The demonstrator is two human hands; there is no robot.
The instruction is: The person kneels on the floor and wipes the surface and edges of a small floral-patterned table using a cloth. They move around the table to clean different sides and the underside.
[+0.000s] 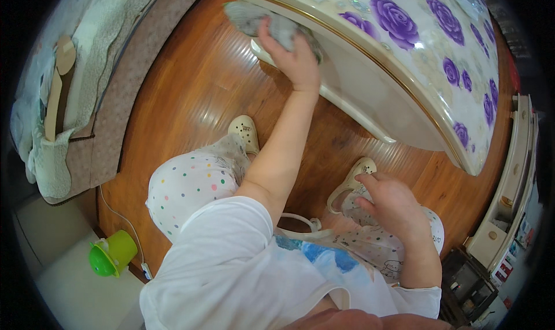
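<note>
My left hand [292, 61] reaches forward, its fingers spread on a pale grey cloth [260, 20] with a greenish patterned edge. The cloth lies against the side and lower ledge of a cream table [368, 78], below its gold-trimmed rim. A glossy cover with purple roses [394, 22] spans the tabletop. My right hand [392, 200] is near my knee, above a cream clog [362, 169], its fingers apart and nothing seen in it. Whether it rests on the knee I cannot tell.
A brown upholstered sofa [108, 100] with a light cover stands at the left. A green plastic container [115, 252] and a white power cable [123, 215] are at the lower left. A cream drawer cabinet [503, 204] stands at the right, beside a dark glass-sided case [468, 278].
</note>
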